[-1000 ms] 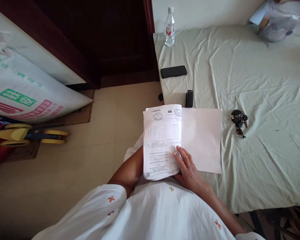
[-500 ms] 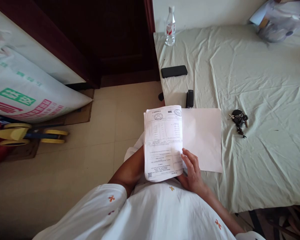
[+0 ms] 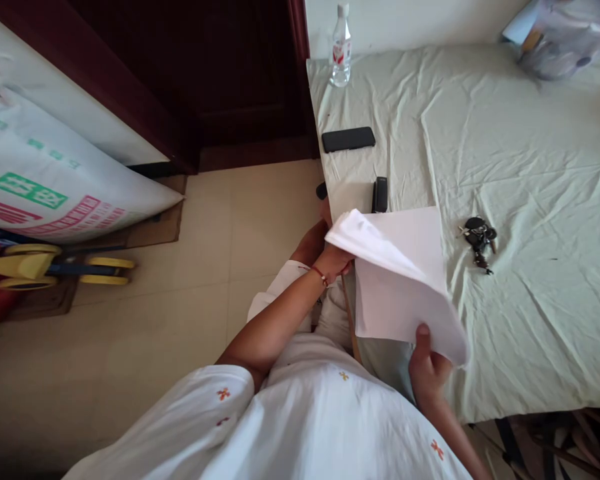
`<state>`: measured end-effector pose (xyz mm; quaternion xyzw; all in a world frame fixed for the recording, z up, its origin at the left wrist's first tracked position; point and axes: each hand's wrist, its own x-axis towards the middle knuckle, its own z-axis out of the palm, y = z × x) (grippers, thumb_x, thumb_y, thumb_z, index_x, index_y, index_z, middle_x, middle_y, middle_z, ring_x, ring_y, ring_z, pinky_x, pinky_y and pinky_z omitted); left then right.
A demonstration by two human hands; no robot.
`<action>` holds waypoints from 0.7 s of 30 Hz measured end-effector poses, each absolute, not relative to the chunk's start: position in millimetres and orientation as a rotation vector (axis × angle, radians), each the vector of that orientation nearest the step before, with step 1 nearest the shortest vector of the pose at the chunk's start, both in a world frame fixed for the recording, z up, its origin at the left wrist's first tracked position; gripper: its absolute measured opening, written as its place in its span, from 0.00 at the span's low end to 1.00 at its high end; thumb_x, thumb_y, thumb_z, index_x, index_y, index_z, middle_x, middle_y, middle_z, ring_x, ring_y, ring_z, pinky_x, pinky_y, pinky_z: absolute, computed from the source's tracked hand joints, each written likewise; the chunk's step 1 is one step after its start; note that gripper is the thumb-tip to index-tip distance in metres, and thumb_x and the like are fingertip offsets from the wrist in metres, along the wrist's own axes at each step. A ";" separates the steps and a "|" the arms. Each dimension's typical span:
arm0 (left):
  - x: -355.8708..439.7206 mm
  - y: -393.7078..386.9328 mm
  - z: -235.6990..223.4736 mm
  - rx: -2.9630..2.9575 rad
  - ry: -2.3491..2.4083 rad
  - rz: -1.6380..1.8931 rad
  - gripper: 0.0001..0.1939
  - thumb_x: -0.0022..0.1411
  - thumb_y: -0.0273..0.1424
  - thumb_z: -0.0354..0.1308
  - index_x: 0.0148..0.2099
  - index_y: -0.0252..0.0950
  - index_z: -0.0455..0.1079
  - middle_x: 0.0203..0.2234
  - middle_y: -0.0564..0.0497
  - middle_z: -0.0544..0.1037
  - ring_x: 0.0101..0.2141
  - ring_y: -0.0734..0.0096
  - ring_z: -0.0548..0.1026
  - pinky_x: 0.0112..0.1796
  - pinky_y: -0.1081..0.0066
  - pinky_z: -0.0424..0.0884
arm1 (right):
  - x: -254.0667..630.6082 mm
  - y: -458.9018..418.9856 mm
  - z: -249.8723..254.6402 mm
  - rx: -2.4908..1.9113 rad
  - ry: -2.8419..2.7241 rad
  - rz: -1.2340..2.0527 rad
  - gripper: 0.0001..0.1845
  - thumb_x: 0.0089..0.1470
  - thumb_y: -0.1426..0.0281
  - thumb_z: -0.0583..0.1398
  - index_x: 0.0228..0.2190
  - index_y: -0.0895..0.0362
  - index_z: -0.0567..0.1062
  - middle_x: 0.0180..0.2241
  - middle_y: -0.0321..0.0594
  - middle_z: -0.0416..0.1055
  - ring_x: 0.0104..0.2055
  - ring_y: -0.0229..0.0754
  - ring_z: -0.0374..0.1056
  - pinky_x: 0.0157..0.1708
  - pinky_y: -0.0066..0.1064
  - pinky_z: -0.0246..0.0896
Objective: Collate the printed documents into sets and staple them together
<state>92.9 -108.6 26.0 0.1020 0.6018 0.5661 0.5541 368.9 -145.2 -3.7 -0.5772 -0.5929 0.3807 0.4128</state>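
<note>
A stack of paper sheets (image 3: 375,243) is tilted over the table edge, its upper pages bent and bright in the light. My left hand (image 3: 337,260), with a bracelet at the wrist, grips the stack's left end from below; its fingers are partly hidden by the sheets. My right hand (image 3: 430,367) pinches the near right corner, thumb on top and fingers underneath. Behind the raised stack lies more blank white paper (image 3: 415,223) on the cloth. No printed side shows.
On the cloth-covered table (image 3: 520,267) lie a black phone (image 3: 349,139), a small black device (image 3: 380,195) and a bunch of keys (image 3: 477,240). A water bottle (image 3: 341,47) and a plastic bag (image 3: 563,43) stand farther back. At left are a white sack (image 3: 55,173) and a yellow-wheeled object (image 3: 30,267).
The printed pages that faced up have swung right, over the blank paper, and show white sides. My right hand moved right with their corner; my left hand came into view at the stack's left end.
</note>
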 end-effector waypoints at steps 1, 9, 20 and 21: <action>92.5 -106.7 24.9 0.244 1.421 1.313 0.09 0.68 0.19 0.58 0.33 0.29 0.67 0.19 0.59 0.66 0.13 0.85 0.56 0.14 0.79 0.49 | 372.4 -143.3 -2.3 -1.542 -1.418 0.953 0.27 0.61 0.50 0.64 0.52 0.57 0.73 0.48 0.49 0.75 0.48 0.52 0.73 0.48 0.48 0.71; 93.1 -104.3 30.7 0.302 1.458 1.232 0.14 0.66 0.15 0.55 0.29 0.32 0.63 0.14 0.62 0.62 0.09 0.86 0.56 0.13 0.79 0.45 | 402.6 -88.2 5.6 -1.486 -1.563 0.711 0.30 0.53 0.58 0.70 0.55 0.53 0.72 0.50 0.46 0.72 0.46 0.46 0.70 0.40 0.39 0.70; 94.9 -107.8 13.9 0.478 1.513 1.250 0.11 0.67 0.19 0.55 0.31 0.33 0.63 0.16 0.62 0.64 0.10 0.85 0.59 0.15 0.78 0.46 | 369.5 -42.3 25.5 -1.040 -2.148 0.307 0.08 0.66 0.64 0.60 0.41 0.52 0.78 0.44 0.47 0.79 0.47 0.52 0.74 0.52 0.51 0.65; 95.6 -109.4 10.6 0.539 1.533 1.252 0.11 0.67 0.20 0.55 0.31 0.33 0.62 0.15 0.62 0.64 0.11 0.84 0.60 0.15 0.78 0.48 | 359.9 -33.3 28.5 -1.004 -2.179 0.308 0.09 0.67 0.64 0.59 0.43 0.52 0.78 0.44 0.48 0.79 0.47 0.52 0.74 0.52 0.51 0.65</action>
